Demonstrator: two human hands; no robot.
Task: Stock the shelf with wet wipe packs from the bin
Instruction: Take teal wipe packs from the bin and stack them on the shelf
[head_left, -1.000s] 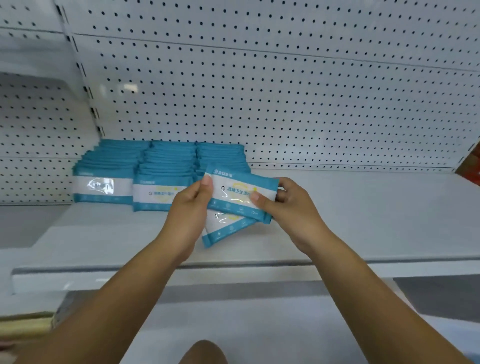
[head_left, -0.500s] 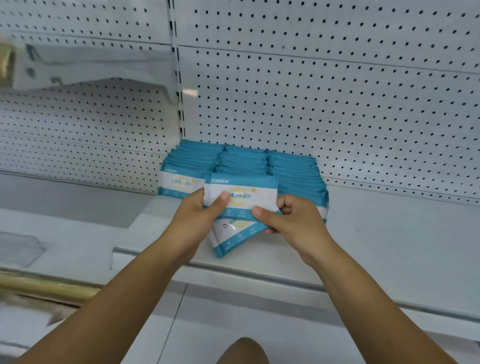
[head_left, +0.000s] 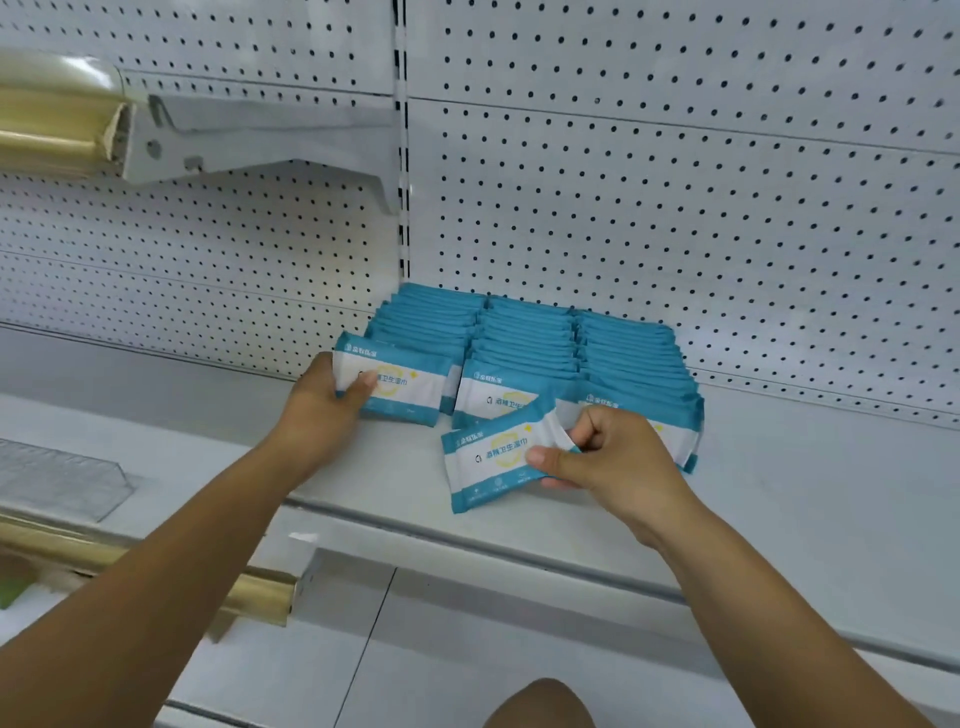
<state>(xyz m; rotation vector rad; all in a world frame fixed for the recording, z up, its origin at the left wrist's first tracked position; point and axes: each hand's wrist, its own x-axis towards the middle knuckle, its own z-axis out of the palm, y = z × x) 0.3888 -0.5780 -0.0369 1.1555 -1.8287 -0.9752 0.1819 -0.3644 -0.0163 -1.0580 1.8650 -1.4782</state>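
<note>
Three rows of teal and white wet wipe packs (head_left: 524, 332) stand on the white shelf (head_left: 810, 483) against the pegboard. My left hand (head_left: 322, 410) grips one pack (head_left: 400, 384) by its left end, at the front of the left row. My right hand (head_left: 608, 457) pinches a second pack (head_left: 493, 462) by its right end, tilted, just above the shelf in front of the middle row. The bin is out of view.
White pegboard (head_left: 675, 208) backs the shelf. A higher shelf bracket (head_left: 249, 150) juts out at upper left. A gold-edged lower shelf (head_left: 156, 566) lies to the left, with a clear divider (head_left: 57, 478) on it. Bare shelf extends to the right of the rows.
The two packs held together have been split: my left hand carried one to the left row, my right hand keeps the other lower. The view shifted left.
</note>
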